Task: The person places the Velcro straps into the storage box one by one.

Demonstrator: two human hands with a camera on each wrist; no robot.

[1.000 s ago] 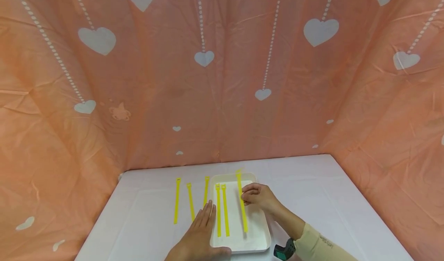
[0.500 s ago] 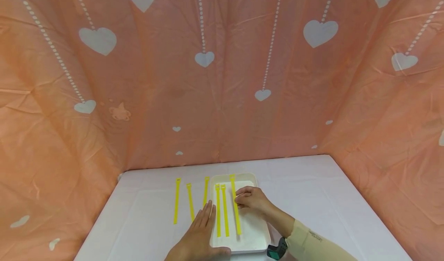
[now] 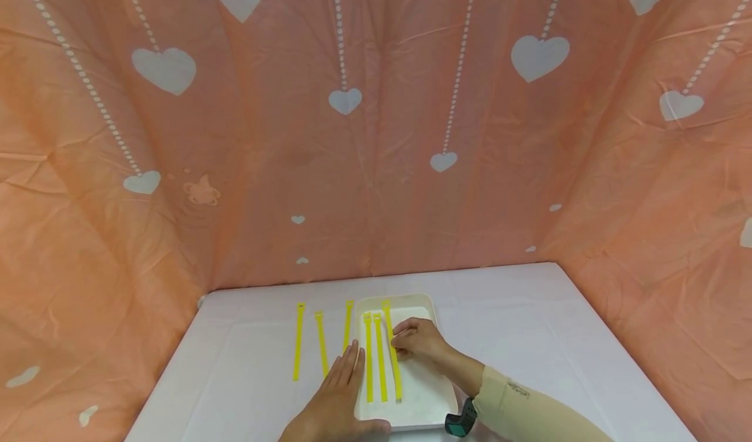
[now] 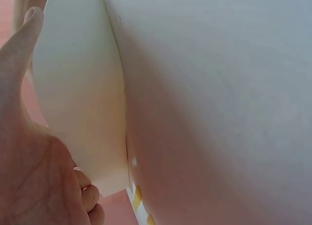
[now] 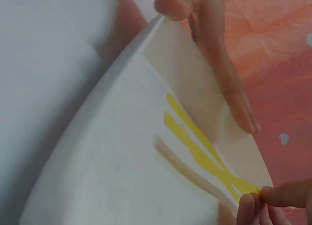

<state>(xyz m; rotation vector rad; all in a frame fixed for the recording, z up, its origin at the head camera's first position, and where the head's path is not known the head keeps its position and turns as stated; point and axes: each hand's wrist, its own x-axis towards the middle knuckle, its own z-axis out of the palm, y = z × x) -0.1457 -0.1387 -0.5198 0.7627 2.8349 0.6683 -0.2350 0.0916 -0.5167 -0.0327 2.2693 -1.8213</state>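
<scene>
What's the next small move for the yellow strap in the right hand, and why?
Probably lower the held yellow strap onto the floor of the white tray, then let go. The right hand pinches it, its shadow falls apart from it, so it looks raised, and it runs roughly alongside the two straps lying there.

Counter [image 3: 517, 311] right of tray [image 3: 425, 399]: passable beyond right forearm [image 3: 464, 368].
Tray's left wall: blocked by left hand [image 3: 333, 399].
Right rim: crossed by forearm.
Counter left: passable above yellow strips [image 3: 297, 344].
Far edge: closed by orange curtain [image 3: 376, 181].
</scene>
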